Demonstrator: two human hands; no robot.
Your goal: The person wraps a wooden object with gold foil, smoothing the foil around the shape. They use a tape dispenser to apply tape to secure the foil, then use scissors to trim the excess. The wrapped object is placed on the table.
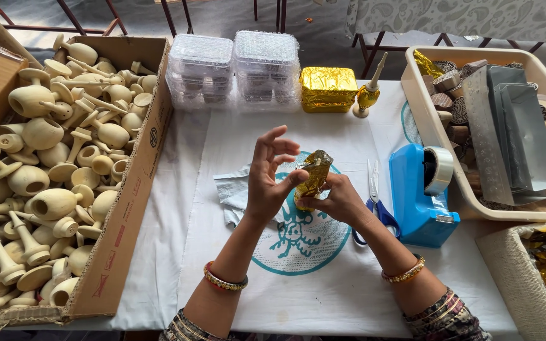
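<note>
Above the white cloth [323,278], right hand [339,201] clasps the gold-foil piece [313,178]; left hand [266,180] presses it, fingers splayed upward.

1. Left hand [266,180]: raised upright, palm turned right, fingers spread, thumb pressing inward.
2. Right hand [339,201]: lower, knuckles up, fingers curled shut.
3. Forearms angled inward, wrists bangled, hands meeting at centre.
</note>
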